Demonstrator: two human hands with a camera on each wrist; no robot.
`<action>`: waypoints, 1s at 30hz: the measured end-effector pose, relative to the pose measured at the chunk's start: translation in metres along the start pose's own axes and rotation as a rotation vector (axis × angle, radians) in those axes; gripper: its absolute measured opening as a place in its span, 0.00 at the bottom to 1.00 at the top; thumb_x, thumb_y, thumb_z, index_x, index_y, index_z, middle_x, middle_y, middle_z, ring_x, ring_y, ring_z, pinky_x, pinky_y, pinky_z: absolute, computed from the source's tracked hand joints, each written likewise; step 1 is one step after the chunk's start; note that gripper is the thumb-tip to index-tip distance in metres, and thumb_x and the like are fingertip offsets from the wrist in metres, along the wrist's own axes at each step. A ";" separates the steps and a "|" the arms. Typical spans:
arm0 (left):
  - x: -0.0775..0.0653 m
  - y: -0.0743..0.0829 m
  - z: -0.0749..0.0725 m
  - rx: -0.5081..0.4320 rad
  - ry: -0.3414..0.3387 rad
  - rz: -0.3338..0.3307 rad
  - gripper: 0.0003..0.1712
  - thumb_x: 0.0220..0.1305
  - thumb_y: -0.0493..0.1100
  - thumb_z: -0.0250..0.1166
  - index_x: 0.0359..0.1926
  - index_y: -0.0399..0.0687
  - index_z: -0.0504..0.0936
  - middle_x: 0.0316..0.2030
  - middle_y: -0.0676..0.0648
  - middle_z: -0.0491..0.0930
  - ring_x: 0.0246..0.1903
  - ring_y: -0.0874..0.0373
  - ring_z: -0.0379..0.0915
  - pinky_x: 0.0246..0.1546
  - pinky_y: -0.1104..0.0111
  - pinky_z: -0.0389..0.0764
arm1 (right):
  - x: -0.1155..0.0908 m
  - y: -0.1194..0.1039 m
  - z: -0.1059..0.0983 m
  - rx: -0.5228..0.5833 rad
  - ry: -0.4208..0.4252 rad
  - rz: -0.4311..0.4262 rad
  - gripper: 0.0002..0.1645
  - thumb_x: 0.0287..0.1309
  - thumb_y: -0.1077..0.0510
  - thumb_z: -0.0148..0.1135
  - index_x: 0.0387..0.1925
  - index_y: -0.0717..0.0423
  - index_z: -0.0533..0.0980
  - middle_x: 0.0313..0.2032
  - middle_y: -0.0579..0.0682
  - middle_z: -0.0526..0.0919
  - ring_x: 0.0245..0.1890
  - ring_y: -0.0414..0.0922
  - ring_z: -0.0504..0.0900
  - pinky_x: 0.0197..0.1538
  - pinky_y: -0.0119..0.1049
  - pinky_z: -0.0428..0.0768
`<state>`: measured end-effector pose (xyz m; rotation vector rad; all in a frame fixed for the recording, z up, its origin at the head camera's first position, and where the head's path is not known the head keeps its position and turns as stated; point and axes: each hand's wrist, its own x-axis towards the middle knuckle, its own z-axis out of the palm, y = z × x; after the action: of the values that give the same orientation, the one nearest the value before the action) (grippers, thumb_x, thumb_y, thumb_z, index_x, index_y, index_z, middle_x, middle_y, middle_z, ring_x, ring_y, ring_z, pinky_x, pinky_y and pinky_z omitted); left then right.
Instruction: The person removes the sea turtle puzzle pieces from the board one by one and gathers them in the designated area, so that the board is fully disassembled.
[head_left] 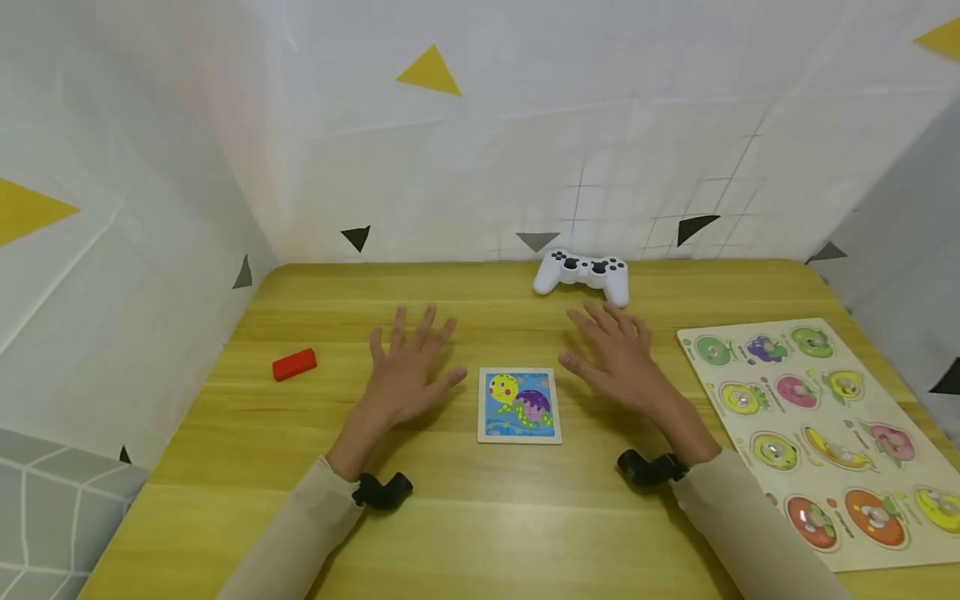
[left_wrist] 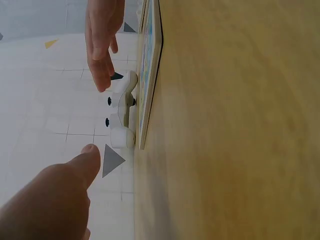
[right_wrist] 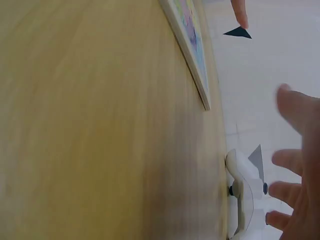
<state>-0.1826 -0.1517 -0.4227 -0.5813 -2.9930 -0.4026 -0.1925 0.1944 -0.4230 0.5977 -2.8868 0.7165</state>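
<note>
A small square turtle puzzle [head_left: 520,406] in a pale frame lies flat on the wooden table, between the two hands. To its left, the left hand [head_left: 408,371] is held over the table with its fingers spread and nothing in it. The right hand [head_left: 618,354] hovers on the other side, fingers apart and likewise holding nothing. In the left wrist view the puzzle [left_wrist: 150,75] shows edge-on, with the left thumb [left_wrist: 80,172] below it. The right wrist view shows the puzzle's edge [right_wrist: 192,60] and the right hand's fingers [right_wrist: 287,192] clear of it.
A white game controller [head_left: 583,275] lies at the table's back edge, just beyond the right hand. A red block [head_left: 294,365] is at the left. On the right lies a large fruit and vegetable peg board [head_left: 720,379]. Patterned white sheeting [head_left: 487,167] hangs behind the table.
</note>
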 end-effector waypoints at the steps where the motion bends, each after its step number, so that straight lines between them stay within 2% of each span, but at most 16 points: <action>1: 0.000 0.000 0.000 -0.003 0.001 0.015 0.45 0.70 0.75 0.46 0.82 0.68 0.48 0.83 0.49 0.38 0.80 0.35 0.21 0.70 0.29 0.31 | 0.001 -0.001 0.001 0.018 -0.013 -0.014 0.44 0.69 0.35 0.57 0.77 0.50 0.61 0.78 0.61 0.57 0.77 0.66 0.49 0.71 0.71 0.42; 6: 0.002 0.001 0.007 -0.022 0.003 0.068 0.45 0.70 0.75 0.48 0.81 0.67 0.51 0.82 0.48 0.43 0.80 0.33 0.28 0.68 0.28 0.38 | 0.006 -0.007 0.007 0.078 -0.088 -0.047 0.43 0.63 0.38 0.66 0.74 0.50 0.67 0.73 0.60 0.65 0.72 0.63 0.56 0.67 0.68 0.48; 13: 0.001 0.010 0.020 -0.084 -0.025 0.079 0.48 0.66 0.76 0.52 0.81 0.68 0.53 0.81 0.48 0.50 0.80 0.33 0.36 0.68 0.31 0.47 | 0.011 -0.016 0.018 0.122 -0.161 -0.074 0.37 0.56 0.40 0.74 0.65 0.46 0.76 0.63 0.56 0.76 0.62 0.56 0.65 0.59 0.58 0.56; 20: -0.002 0.018 0.028 -0.115 -0.078 0.092 0.50 0.62 0.80 0.53 0.80 0.71 0.54 0.80 0.53 0.54 0.81 0.38 0.38 0.69 0.37 0.47 | 0.016 -0.028 0.024 0.152 -0.194 -0.126 0.30 0.53 0.39 0.76 0.57 0.42 0.82 0.54 0.50 0.80 0.59 0.52 0.68 0.54 0.51 0.57; 30: -0.004 0.021 0.031 -0.138 -0.058 0.134 0.50 0.58 0.79 0.59 0.76 0.63 0.65 0.78 0.52 0.59 0.80 0.39 0.42 0.68 0.36 0.48 | 0.020 -0.033 0.029 0.158 -0.220 -0.147 0.27 0.51 0.40 0.78 0.53 0.40 0.83 0.51 0.48 0.80 0.56 0.50 0.68 0.51 0.47 0.55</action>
<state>-0.1713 -0.1261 -0.4481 -0.8142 -2.9744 -0.5950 -0.1977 0.1472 -0.4304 0.9535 -2.9578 0.9155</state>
